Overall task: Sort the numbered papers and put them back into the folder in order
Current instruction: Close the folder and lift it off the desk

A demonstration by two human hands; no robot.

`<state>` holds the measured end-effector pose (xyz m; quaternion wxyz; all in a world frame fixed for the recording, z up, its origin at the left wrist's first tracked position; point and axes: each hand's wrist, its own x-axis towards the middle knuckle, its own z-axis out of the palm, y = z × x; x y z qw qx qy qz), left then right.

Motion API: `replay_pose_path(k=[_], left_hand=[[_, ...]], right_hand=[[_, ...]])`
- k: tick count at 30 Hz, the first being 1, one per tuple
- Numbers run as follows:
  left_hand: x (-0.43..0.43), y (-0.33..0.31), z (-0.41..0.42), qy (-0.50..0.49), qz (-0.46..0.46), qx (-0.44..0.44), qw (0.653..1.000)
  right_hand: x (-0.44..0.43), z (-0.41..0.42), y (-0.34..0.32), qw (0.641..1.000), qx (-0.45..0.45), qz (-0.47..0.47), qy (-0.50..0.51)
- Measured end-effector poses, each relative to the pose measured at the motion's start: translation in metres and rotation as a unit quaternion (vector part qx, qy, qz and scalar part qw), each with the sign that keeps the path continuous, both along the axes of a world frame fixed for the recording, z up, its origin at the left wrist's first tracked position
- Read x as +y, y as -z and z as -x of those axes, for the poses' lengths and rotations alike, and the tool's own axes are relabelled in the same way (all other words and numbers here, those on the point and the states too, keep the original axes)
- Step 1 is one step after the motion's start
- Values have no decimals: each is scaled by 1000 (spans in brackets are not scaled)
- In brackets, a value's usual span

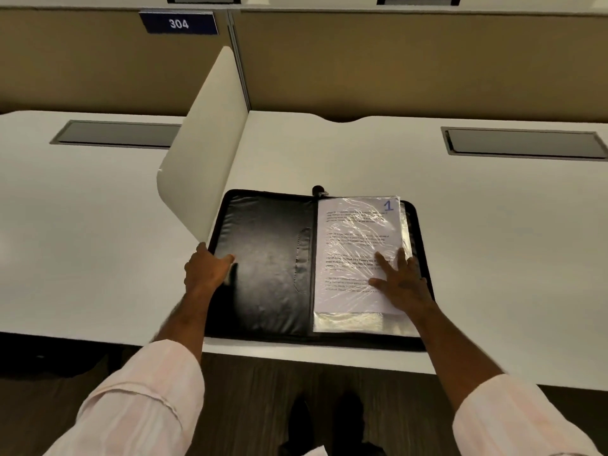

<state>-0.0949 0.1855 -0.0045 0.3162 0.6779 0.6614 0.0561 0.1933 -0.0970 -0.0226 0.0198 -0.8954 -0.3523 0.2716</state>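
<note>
Black folder: left hand grips edge, right hand flat.

Both arms wear long sleeves of a pale pink, finely striped shirt cloth, rolled or pushed back above the wrists so the forearms are bare. The left pale pink striped sleeve ends in a folded cuff with a stitched edge and soft creases. The right pale pink striped sleeve ends in a similar turned-back edge. The left hand and the right hand show no rings, watch or gloves. Below, between the arms, a pair of dark shoes shows dimly.
</note>
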Motion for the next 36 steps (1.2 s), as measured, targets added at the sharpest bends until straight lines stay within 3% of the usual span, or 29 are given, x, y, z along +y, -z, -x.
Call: replay_pose_path(k=[6, 10, 13, 17, 20, 24, 29, 36], left_hand=[[-2, -82, -6, 47, -32, -52, 997], [-19, -135, -37, 136, -47, -110, 983], [-49, -165, -72, 177, 6, -211, 961], [-93, -168, -117, 233, 74, -293, 924], [-120, -147, -144, 293, 47, -268, 917], [-146, -102, -173, 383, -10, -184, 905], [-168, -38, -174, 412, 55, -14, 910], [-178, 1, -170, 407, 32, 77, 909]], right_hand=[[-6, 6, -10, 998, -55, -2, -15], [0, 7, -34, 986, -13, -153, 63], [8, 1, -62, 936, 75, -307, 156], [10, -9, -96, 872, 148, -417, 211], [7, -20, -116, 829, 221, -445, 259], [-3, -36, -129, 804, 311, -416, 291], [-24, -46, -94, 849, 271, -382, 246], [-42, -64, -37, 947, 129, -226, 187]])
